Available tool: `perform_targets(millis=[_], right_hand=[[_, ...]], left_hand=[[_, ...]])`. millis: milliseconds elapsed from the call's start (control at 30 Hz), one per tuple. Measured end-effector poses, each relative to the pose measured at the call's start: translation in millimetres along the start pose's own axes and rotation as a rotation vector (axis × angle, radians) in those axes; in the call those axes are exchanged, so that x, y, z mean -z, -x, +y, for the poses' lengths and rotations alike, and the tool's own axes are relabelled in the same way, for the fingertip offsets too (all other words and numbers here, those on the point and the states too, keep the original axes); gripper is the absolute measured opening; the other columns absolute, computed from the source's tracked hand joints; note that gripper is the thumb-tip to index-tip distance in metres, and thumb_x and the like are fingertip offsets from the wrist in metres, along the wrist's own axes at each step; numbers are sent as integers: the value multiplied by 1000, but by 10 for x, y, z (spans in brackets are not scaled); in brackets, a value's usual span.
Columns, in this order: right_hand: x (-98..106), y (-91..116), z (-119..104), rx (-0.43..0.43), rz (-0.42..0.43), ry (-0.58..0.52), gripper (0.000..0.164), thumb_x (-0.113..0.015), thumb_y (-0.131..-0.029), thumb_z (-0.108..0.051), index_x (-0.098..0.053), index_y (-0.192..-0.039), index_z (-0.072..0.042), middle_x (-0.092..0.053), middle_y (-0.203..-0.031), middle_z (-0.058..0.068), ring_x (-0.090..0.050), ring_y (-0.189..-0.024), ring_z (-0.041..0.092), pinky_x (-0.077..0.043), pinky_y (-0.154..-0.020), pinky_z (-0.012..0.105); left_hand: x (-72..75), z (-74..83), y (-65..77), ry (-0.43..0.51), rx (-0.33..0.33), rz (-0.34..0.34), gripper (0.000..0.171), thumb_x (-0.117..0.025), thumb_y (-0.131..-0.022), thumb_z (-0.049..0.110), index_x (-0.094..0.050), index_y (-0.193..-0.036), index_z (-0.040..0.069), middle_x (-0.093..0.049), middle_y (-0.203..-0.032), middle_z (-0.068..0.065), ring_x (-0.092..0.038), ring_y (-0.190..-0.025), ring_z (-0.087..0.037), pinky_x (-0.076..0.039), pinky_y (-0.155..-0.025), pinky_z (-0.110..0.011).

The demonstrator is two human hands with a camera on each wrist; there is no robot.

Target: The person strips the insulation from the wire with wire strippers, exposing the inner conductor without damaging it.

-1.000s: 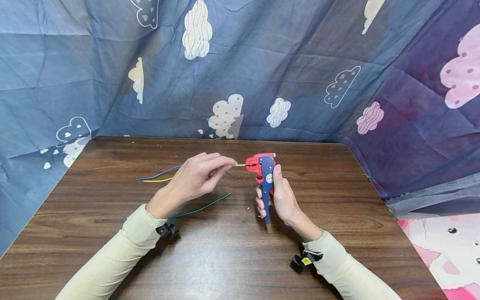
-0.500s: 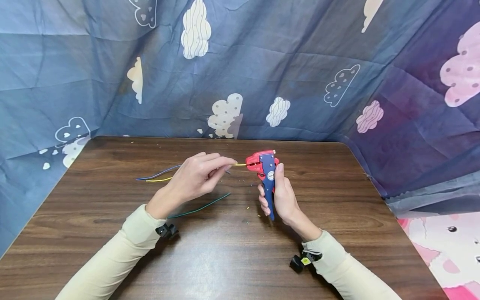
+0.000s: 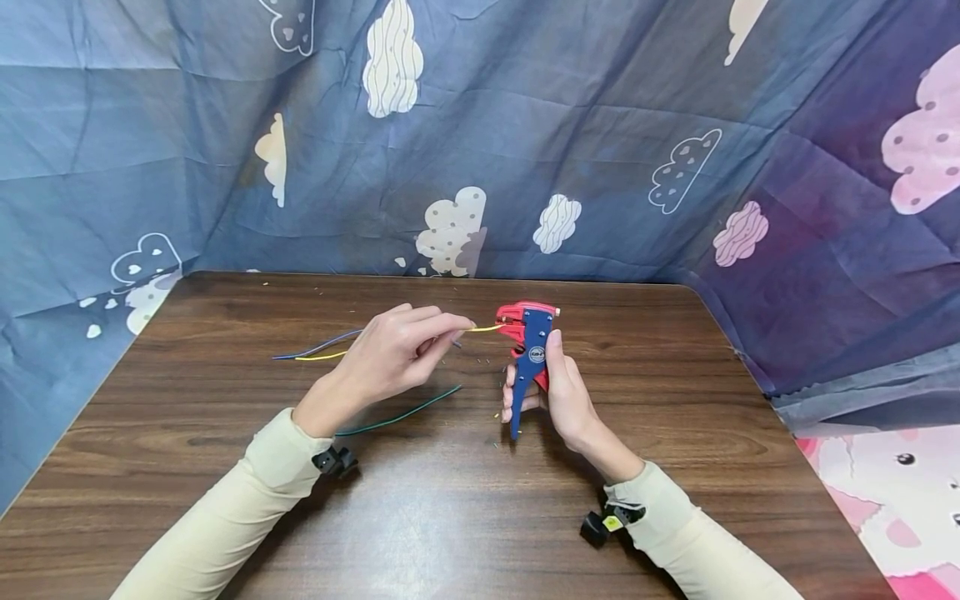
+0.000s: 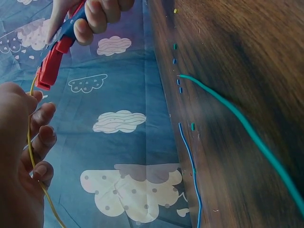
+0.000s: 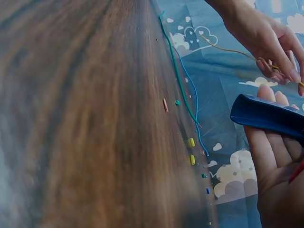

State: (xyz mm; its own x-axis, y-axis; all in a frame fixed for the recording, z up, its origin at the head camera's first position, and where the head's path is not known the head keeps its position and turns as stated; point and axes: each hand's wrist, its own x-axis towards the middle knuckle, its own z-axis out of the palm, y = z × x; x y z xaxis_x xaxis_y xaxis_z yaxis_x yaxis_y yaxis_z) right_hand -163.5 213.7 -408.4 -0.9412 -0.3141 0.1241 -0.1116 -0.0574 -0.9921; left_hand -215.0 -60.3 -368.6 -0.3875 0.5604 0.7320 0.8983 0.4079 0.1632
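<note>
Your left hand [image 3: 393, 352] pinches the yellow wire [image 3: 486, 329] above the desk [image 3: 675, 383], one end reaching the red nose of the wire stripper [image 3: 536, 340]. Your right hand [image 3: 567, 398] grips that tool's handle. The green wire [image 3: 405, 416] lies nearer you than the blue wire [image 3: 322, 344], both on the desk.

Left hand [image 3: 397, 350] hides the middle of yellow wire [image 3: 486, 329] and blue wire [image 3: 318, 344] in head view. Right wrist view's edge crops tool [image 5: 270, 114]; its badge [image 3: 537, 354] is too small to read. Green wire [image 4: 246, 124] exits left wrist view.
</note>
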Motion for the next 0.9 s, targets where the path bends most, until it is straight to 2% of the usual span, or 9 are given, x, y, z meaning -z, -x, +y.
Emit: perform_targets(millis=[200, 333, 533, 767, 900], right_hand=[[-1, 6, -20, 1, -34, 4, 94, -9, -111, -69, -60, -97, 8, -74, -76, 7, -77, -63, 22, -67, -68, 49], [1, -1, -17, 4, -25, 0, 93, -9, -111, -69, -61, -98, 7, -75, -76, 7, -77, -63, 22, -67, -69, 49], [15, -7, 5, 25, -29, 10, 95, -8, -112, -66, -59, -102, 13, -74, -77, 6, -78, -64, 22, -67, -69, 49], [24, -8, 16, 17, -26, 3, 89, -8, -112, -67, -63, -99, 3, -75, -77, 6, -79, -64, 22, -67, -70, 49], [32, -10, 20, 11, -22, 2, 91, -7, -112, -67, -63, -100, 4, -75, -77, 6, -79, -64, 22, -67, -70, 49]], left_hand=[[-5, -2, 1, -5, -4, 0, 20, -70, -105, 13, -80, -122, 17, -66, -79, 8, -46, -60, -8, -38, -61, -29], [0, 1, -2, -13, -1, -3, 20, -69, -105, 14, -80, -122, 17, -61, -75, 9, -45, -60, -7, -37, -61, -28], [-12, -20, 4, -22, 9, 3, 20, -70, -104, 13, -80, -120, 16, -59, -73, 10, -44, -59, -6, -36, -60, -29], [-12, -26, 14, -35, 26, -15, 20, -69, -105, 15, -80, -121, 19, -55, -70, 10, -44, -59, -5, -34, -61, -28], [-11, -26, 17, -41, 35, -28, 20, -69, -105, 17, -80, -121, 19, -54, -70, 11, -44, -60, -5, -34, -62, -28]])
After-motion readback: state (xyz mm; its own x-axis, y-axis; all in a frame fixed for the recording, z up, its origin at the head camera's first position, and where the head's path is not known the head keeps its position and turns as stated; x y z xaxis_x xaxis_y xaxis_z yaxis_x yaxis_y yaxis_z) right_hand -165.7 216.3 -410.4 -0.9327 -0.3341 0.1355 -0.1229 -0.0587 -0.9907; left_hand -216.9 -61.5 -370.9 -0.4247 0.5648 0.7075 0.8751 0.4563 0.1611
